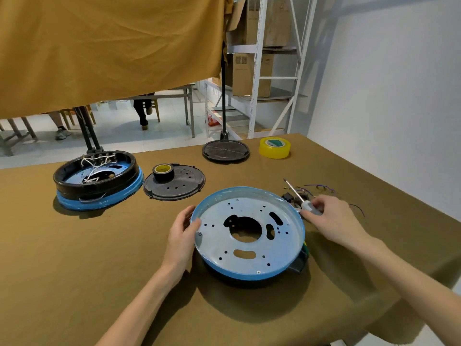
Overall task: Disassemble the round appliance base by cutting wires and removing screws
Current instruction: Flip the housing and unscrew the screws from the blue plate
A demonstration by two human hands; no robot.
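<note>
My left hand (183,229) cups the base's (249,233) left rim, fingers curled on its edge | my right hand (331,221) pinches the screwdriver (300,198) handle just past the right rim, shaft pointing away | base sits on the table (99,245) before me, metal plate up | cut wires (321,188) lie beyond my right hand

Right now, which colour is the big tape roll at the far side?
Yellow, with a green inner label: the tape roll, seen in the head view.
</note>
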